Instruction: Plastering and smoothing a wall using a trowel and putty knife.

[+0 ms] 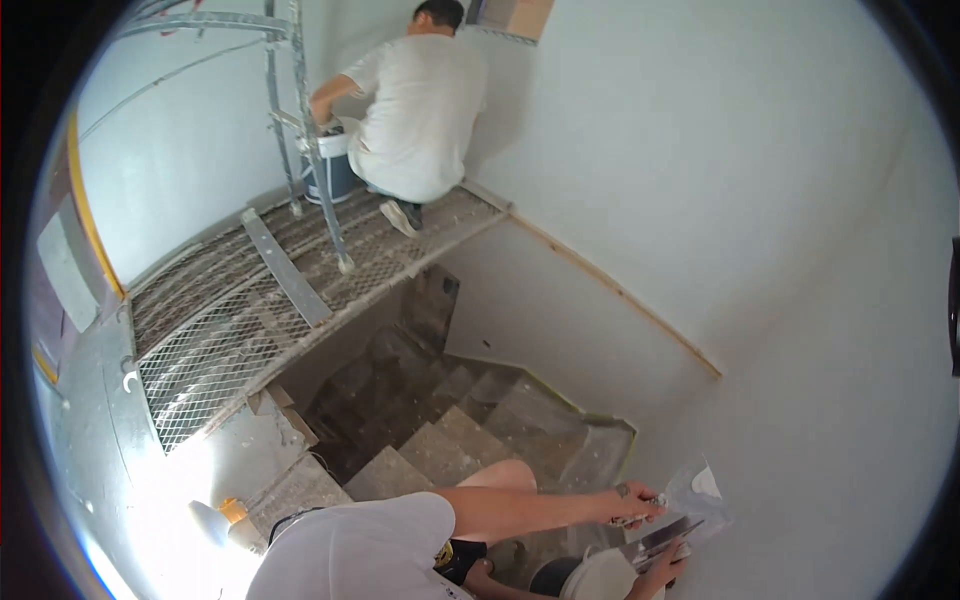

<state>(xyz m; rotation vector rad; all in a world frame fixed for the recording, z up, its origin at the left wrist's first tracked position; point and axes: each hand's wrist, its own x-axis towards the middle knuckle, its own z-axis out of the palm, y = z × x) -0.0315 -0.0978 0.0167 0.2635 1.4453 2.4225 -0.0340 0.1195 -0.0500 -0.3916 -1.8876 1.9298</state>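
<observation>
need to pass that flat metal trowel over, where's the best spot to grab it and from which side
Probably by the handle end, coming from the left. The trowel lies roughly flat, its thin blade pointing right toward the white wall with plaster nearby, so that end is awkward. The left hand and right hand already meet there.

Metal mesh scaffold platform point(215, 330) spanning the stairwell — on it a flat metal plank point(285, 268), ladder feet point(343, 262), a blue bucket point(335, 170), a crouching person point(415, 110). Below, paper-covered stair steps point(470, 430) — dusty, winding down.
</observation>
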